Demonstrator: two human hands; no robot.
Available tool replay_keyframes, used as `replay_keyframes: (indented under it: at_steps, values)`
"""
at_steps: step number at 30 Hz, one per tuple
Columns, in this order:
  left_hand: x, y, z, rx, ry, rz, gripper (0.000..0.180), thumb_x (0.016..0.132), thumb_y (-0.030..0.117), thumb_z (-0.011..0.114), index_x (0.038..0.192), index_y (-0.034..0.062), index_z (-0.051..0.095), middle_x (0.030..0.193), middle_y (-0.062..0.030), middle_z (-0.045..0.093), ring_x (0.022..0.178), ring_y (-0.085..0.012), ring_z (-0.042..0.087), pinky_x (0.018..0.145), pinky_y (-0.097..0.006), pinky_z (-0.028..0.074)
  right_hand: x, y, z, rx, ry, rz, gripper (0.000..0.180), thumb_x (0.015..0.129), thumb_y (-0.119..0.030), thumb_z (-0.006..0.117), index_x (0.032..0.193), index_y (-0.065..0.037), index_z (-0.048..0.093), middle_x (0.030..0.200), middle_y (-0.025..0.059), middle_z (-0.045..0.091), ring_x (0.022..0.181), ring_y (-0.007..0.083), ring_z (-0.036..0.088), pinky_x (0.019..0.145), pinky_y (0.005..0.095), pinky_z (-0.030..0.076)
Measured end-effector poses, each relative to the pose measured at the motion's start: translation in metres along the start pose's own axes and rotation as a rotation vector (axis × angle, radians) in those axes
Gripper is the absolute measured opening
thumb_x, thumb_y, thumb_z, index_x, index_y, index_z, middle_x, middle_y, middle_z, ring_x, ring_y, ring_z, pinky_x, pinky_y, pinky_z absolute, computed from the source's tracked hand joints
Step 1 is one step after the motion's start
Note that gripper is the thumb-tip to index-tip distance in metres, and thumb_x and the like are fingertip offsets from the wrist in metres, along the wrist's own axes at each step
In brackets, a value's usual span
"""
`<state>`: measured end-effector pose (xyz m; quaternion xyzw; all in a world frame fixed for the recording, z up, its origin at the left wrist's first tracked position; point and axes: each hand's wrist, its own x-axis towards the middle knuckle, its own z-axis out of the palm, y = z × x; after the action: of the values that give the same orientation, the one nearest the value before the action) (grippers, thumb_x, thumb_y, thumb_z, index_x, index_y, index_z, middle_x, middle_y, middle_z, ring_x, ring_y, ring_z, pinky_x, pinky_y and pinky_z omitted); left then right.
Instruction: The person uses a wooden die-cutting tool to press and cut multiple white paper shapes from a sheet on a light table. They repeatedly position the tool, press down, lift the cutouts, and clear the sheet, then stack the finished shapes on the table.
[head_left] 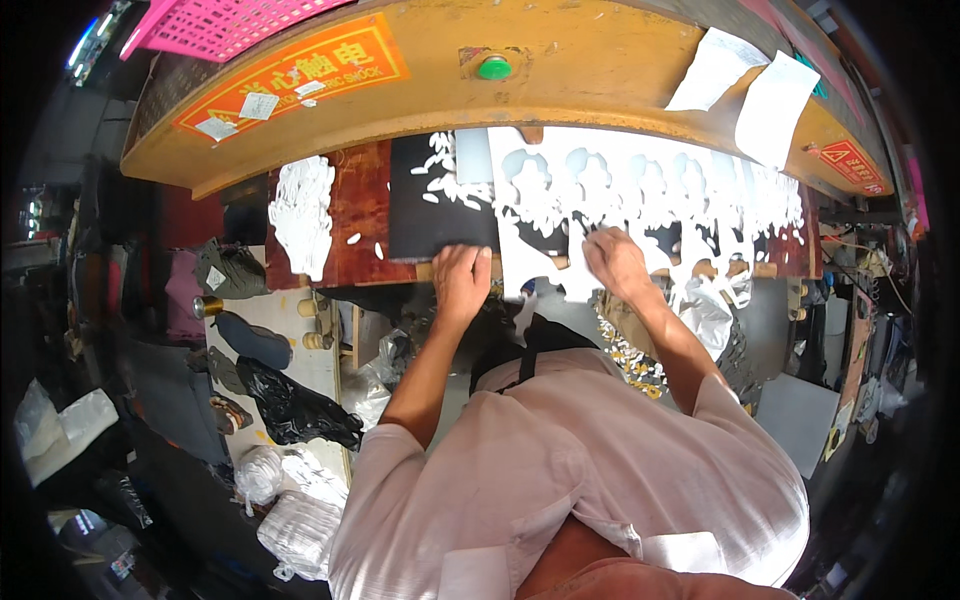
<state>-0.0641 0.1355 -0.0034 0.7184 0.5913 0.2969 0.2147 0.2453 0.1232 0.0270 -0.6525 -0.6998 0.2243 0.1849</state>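
My left hand (462,284) is curled over the near edge of a flat black board (428,220), just left of a white sheet. Its fingertips are partly hidden. My right hand (616,264) has its fingers bent closed on the front part of the white sheet (522,262), which is full of cut-out openings and hangs over the table's near edge in strips. Small white oval pieces (590,212) lie scattered across the sheet and board. Blue-grey shapes (584,168) show through the openings at the back.
A yellow machine beam (430,105) with a green button (494,67) spans the far side above the work. Stacked white cut pieces (302,215) lie on the reddish table (358,195) at left. White scraps (703,310) hang at right. Shoes (252,340) and plastic bags (300,405) lie lower left.
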Motion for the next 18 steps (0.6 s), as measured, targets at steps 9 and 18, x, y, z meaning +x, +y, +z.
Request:
replay_keyframes:
  at_steps: [9,18]
  values:
    - [0.038,0.057,0.041,-0.337,0.087,0.406,0.005,0.086,0.003,0.072,0.083,0.0008,0.067,0.083,-0.0142,0.068,0.081,-0.0376,0.064,0.074,-0.047,0.053,0.114,-0.051,0.003,-0.048,0.115,-0.065,0.075,0.084,-0.05,0.083,0.148,-0.017,0.063,0.153,0.0252,0.052,0.135,0.0499,0.053,0.113,0.0527,0.047]
    - [0.088,0.032,0.09,-0.348,0.057,0.398,0.019,0.076,0.006,0.071,0.064,0.0064,0.057,0.066,-0.01,0.062,0.068,-0.0337,0.059,0.071,-0.046,0.05,0.189,-0.049,0.007,0.135,-0.117,-0.045,0.073,0.08,-0.027,0.085,0.149,-0.012,0.066,0.122,0.0143,0.075,0.108,0.0312,0.069,0.1,0.0371,0.055]
